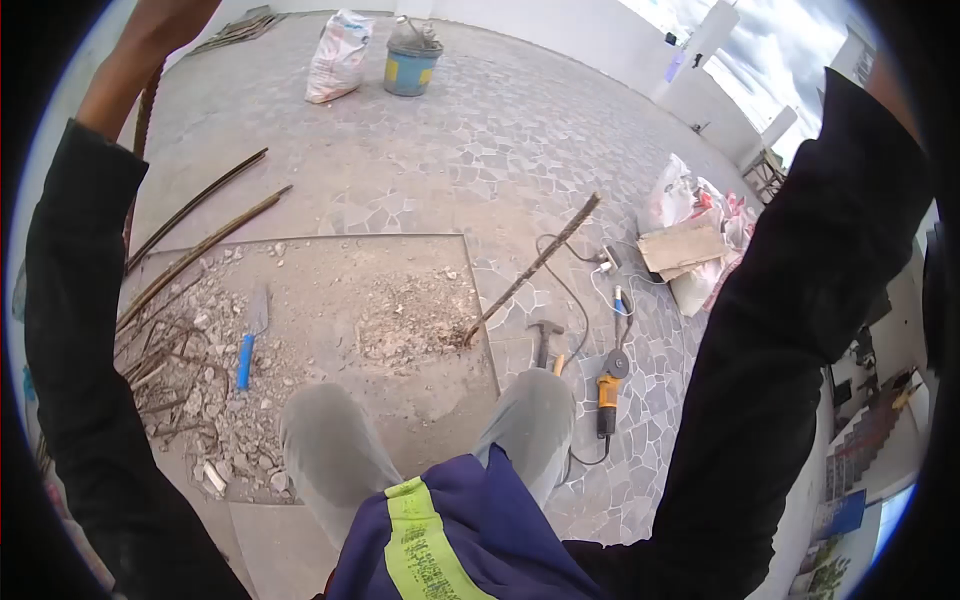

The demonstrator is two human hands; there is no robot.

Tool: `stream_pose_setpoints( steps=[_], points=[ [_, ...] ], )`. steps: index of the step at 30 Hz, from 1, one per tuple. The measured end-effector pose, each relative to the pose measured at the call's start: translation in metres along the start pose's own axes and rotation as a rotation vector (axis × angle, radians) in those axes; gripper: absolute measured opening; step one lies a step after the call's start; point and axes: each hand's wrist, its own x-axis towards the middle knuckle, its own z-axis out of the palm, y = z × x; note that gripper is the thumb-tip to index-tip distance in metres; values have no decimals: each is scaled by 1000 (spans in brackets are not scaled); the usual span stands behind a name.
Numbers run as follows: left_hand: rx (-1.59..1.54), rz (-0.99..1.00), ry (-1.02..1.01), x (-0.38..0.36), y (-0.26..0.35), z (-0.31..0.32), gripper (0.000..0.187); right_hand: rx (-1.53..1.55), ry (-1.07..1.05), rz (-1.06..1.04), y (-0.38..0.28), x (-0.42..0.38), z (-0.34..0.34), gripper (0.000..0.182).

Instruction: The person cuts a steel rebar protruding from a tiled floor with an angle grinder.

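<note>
Your left hand (168, 14) is nearest that rusty rebar (147, 105), long axis toward 7 o'clock; can't tell either grip, right hand's offscreen.

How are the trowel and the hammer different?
The trowel has a bright blue handle, but the hammer has a dark one.
The trowel ends in a flat grey blade, while the hammer ends in a head set crosswise.
The trowel lies among the rubble; the hammer lies on the stone paving.
Both are tools lying on the ground, with their handles toward the person.
</note>
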Motion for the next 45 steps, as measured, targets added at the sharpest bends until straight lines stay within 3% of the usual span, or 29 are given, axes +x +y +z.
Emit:
stream_pose_setpoints(
  steps=[2,4,5,6,9,12,15,16,17,19,20,21,22,23,24,26,27,28,29,30,31,33,34,36,38,40,41,43,45],
  points=[
    [0,-37,89,-8,-13,11,49,8,-142,-150,-14,65,60,30],
    [-151,-20,-82,-8,40,-41,48,7,-169,-297,-32,104,114,31],
    [-2,-115,-265,-8,64,-67,40,20,-143,-327,-30,115,126,31],
    [39,-58,-219,-21,51,-64,41,21,-117,-332,-28,116,133,31],
    [196,-5,-6,-82,-41,-12,53,71,27,-206,-5,90,110,25],
    [-57,-38,39,-149,-64,-50,37,190,-1,-32,26,56,78,19],
    [-68,-127,-38,-186,-30,-99,27,77,123,252,49,17,63,31],
    [20,-118,-30,-196,-21,-110,28,60,-130,206,65,6,46,21],
    [88,-162,-9,-206,-15,-118,30,106,-105,337,77,-1,38,24],
    [228,-207,125,-228,-16,-125,26,380,-104,538,113,-12,19,26],
    [311,-263,217,-248,-24,-122,24,344,-41,507,134,-21,18,29],
    [316,-463,350,-267,-5,-120,34,406,-26,533,159,-34,15,30],
    [244,-676,580,-283,17,-114,46,450,-54,532,186,-47,8,27],
    [-92,-981,794,-299,45,-102,53,436,10,542,205,-70,17,28],
    [-682,-1201,814,-307,83,-93,58,418,26,559,223,-92,23,29],
    [-1441,-1371,444,-299,143,-80,86,353,118,616,248,-135,44,31],
    [-1608,-1373,364,-292,151,-73,95,362,118,638,264,-153,38,31],
    [-1612,-1326,358,-276,155,-73,92,411,-14,699,277,-173,27,26],
    [-1571,-1257,660,-275,153,-40,65,460,-149,746,286,-186,19,25],
    [-1565,-1256,658,-282,148,-41,65,467,-147,748,289,-196,17,25],
    [-1651,-1272,735,-289,143,-47,49,343,-184,833,288,-207,14,23],
    [-1708,-1408,886,-299,137,-61,18,215,-390,983,280,-216,-14,65],
    [-1697,-1406,894,-302,141,-65,18,204,-558,1064,264,-215,-51,98],
    [-1668,-1434,877,-307,143,-73,24,337,-304,1104,228,-199,-130,128],
    [-1644,-1420,884,-316,135,-72,27,279,-15,848,176,-165,-203,132],
    [-1560,-1430,860,-319,124,-86,29,231,128,603,115,-125,-251,123],
    [-1523,-1466,871,-320,119,-95,30,219,138,598,109,-109,-257,123],
    [-1492,-1502,838,-328,106,-108,29,132,404,593,91,-87,-268,100],
    [-1437,-1519,827,-336,90,-117,28,44,454,518,106,-90,-280,88]
  ],
)
